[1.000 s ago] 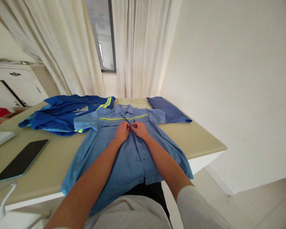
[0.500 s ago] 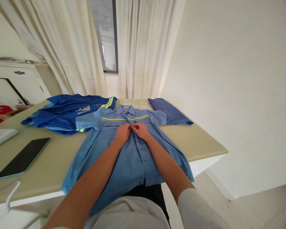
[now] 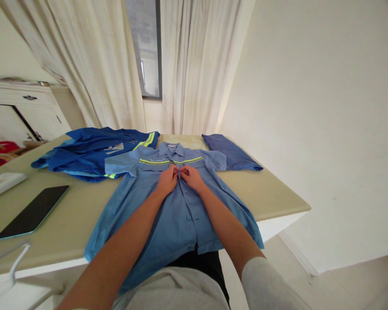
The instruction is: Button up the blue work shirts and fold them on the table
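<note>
A light blue short-sleeved work shirt (image 3: 142, 193) with a yellow reflective stripe across the chest lies face up, collar away from me, its hem hanging over the table's near edge. My left hand (image 3: 168, 180) pinches the front placket at chest height. Close beside it, my right hand (image 3: 190, 177) pinches the other side of the same placket, fingertips almost meeting. What lies between the fingertips is hidden. Lower down, a button and its buttonhole show side by side, with the front edges apart there.
On the table (image 3: 278, 196) a darker blue garment with reflective bands (image 3: 84, 150) lies crumpled at the back left. Folded blue cloth (image 3: 231, 150) lies at the back right. A dark tablet (image 3: 34, 211), a white device (image 3: 4, 185) and a white cable (image 3: 17, 260) are at left.
Both hands stay at the same spot on the placket, with only slight finger movement. The whole view has shifted a little.
</note>
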`<state>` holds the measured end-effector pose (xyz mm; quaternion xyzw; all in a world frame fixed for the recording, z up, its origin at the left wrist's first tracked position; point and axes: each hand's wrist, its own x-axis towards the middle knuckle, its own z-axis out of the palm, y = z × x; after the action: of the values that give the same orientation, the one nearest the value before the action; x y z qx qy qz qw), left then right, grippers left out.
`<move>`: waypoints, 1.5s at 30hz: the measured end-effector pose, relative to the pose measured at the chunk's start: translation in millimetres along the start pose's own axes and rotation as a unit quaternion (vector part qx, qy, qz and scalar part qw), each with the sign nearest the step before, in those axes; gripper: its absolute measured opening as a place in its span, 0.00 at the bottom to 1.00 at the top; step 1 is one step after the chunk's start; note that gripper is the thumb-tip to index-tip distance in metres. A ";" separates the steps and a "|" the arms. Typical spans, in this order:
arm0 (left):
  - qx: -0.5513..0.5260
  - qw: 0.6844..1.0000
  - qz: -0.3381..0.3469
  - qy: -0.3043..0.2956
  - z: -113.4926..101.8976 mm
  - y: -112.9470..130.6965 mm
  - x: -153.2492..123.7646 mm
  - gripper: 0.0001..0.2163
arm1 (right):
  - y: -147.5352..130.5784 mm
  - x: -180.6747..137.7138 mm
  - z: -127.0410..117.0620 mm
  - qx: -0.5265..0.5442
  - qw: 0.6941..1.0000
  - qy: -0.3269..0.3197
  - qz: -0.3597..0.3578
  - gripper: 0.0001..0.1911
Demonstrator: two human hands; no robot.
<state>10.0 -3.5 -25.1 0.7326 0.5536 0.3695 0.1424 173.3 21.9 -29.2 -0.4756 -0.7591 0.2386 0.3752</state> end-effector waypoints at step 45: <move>-0.014 0.999 -0.042 0.004 2.3 -2.9 3.4 0.10 | -10.1 -6.4 -2.4 -0.120 0.990 0.011 -0.067 0.08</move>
<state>9.9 1.1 -27.2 0.7054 0.5792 0.3736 0.1655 171.5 11.7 -22.8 -0.4677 -0.8082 0.1147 0.3391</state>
